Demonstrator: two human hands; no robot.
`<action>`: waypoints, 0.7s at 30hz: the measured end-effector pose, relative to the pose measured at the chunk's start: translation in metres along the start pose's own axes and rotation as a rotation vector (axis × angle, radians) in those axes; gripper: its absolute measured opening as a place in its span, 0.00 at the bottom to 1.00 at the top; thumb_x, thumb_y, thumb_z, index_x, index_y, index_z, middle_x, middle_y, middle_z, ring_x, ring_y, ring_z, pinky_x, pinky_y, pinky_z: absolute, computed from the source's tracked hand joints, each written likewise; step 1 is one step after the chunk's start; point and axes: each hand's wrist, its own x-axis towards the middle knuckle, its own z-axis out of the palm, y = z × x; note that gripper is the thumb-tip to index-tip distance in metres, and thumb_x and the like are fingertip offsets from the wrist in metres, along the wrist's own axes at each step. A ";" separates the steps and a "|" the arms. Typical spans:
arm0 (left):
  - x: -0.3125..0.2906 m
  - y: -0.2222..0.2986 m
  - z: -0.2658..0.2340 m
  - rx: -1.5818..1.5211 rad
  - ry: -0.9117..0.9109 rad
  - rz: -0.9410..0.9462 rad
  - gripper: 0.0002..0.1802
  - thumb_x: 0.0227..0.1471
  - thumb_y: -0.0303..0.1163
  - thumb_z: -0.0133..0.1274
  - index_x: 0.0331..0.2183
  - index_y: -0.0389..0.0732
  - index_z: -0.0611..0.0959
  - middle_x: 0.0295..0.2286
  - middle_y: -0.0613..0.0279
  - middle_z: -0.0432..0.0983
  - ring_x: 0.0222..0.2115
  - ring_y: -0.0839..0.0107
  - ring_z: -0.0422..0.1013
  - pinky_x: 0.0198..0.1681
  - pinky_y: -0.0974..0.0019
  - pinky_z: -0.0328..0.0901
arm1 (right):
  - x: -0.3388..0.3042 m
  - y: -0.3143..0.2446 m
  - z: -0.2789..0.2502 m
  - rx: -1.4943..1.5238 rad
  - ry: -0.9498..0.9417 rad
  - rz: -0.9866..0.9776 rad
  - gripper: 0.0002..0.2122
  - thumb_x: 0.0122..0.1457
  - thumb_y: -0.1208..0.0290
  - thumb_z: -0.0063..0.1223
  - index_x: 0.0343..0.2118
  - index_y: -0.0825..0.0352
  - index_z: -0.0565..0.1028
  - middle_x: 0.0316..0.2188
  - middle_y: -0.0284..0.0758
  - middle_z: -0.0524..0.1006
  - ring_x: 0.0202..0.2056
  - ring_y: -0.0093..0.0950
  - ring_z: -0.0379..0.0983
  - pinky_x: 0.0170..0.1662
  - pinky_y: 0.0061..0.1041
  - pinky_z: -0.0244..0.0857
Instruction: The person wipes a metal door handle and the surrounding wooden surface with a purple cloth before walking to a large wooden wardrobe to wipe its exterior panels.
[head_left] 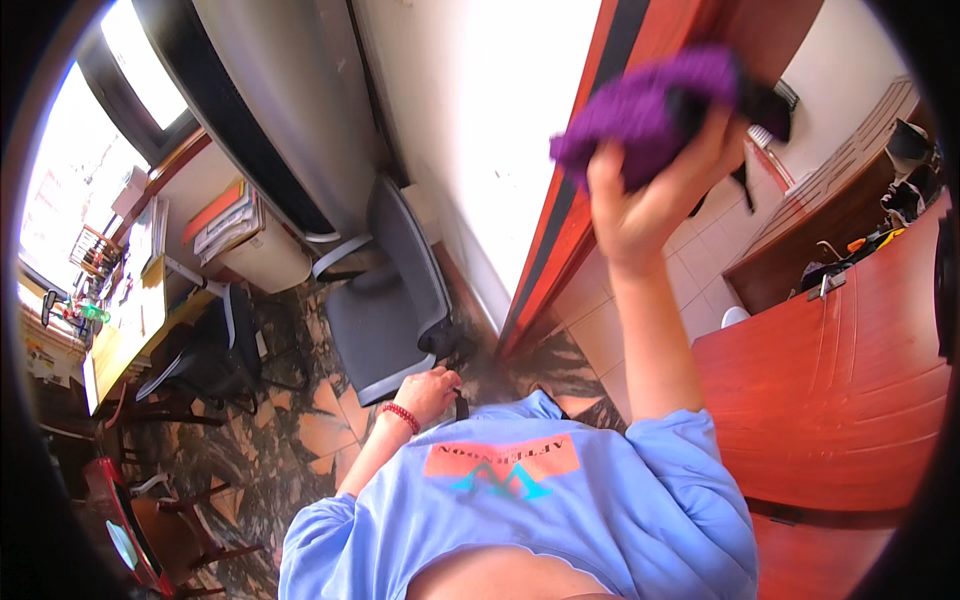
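My right hand (650,205) is raised high at the upper right, closed round a purple cloth (640,105) bunched up in its fingers. The cloth has black parts, and it is blurred in front of the red-brown wooden door frame; I cannot tell whether it touches the wood. Low beside my waist is my left hand (428,393), with a red bead bracelet on its wrist. Its fingers are curled in, and a short black strap (461,405) shows at their tips. Where the strap leads is hidden by my blue shirt.
A grey-black chair (385,320) stands close ahead. To the left are a cluttered desk (130,320), another dark chair (215,355) and a white bin of papers (255,250). At right, a red wooden door (830,370) stands ajar before a tiled room with a bench (800,220).
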 end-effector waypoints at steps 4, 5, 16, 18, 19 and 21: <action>-0.006 -0.009 0.001 0.025 -0.050 -0.028 0.11 0.56 0.36 0.56 0.41 0.48 0.82 0.36 0.59 0.79 0.38 0.54 0.78 0.41 0.52 0.72 | -0.160 -0.005 -0.026 -0.014 -0.288 0.244 0.38 0.57 0.54 0.60 0.62 0.77 0.57 0.60 0.65 0.53 0.62 0.62 0.49 0.65 0.58 0.41; -0.008 -0.010 0.000 0.034 -0.047 -0.034 0.11 0.56 0.37 0.56 0.41 0.48 0.82 0.36 0.59 0.79 0.38 0.54 0.77 0.41 0.52 0.71 | -0.193 -0.005 -0.033 -0.016 -0.350 0.295 0.39 0.58 0.52 0.61 0.61 0.78 0.58 0.61 0.71 0.49 0.63 0.67 0.47 0.65 0.60 0.41; -0.033 -0.012 -0.008 0.016 -0.182 -0.089 0.12 0.55 0.35 0.56 0.42 0.47 0.83 0.39 0.57 0.79 0.41 0.53 0.77 0.43 0.51 0.71 | -0.313 -0.056 -0.071 -0.008 -0.506 0.730 0.28 0.62 0.66 0.55 0.58 0.81 0.62 0.60 0.72 0.52 0.62 0.68 0.50 0.67 0.55 0.42; -0.029 -0.016 -0.010 0.015 -0.164 -0.065 0.12 0.55 0.35 0.56 0.42 0.47 0.83 0.39 0.58 0.79 0.41 0.53 0.77 0.43 0.51 0.71 | -0.299 -0.046 -0.061 -0.018 -0.392 0.711 0.26 0.62 0.67 0.54 0.57 0.81 0.64 0.59 0.70 0.55 0.60 0.65 0.53 0.67 0.55 0.42; -0.022 -0.016 -0.010 0.023 -0.175 -0.048 0.12 0.55 0.35 0.56 0.42 0.47 0.83 0.39 0.58 0.79 0.41 0.53 0.77 0.43 0.51 0.71 | -0.288 -0.037 -0.052 -0.016 -0.279 0.671 0.25 0.63 0.67 0.53 0.56 0.81 0.65 0.58 0.68 0.57 0.59 0.63 0.55 0.67 0.55 0.41; -0.006 -0.015 -0.008 0.115 -0.224 -0.026 0.11 0.55 0.35 0.56 0.42 0.48 0.82 0.38 0.58 0.79 0.41 0.54 0.77 0.43 0.52 0.72 | -0.260 -0.017 -0.037 0.193 -0.317 0.830 0.23 0.68 0.61 0.46 0.58 0.73 0.62 0.58 0.50 0.64 0.56 0.43 0.65 0.64 0.47 0.52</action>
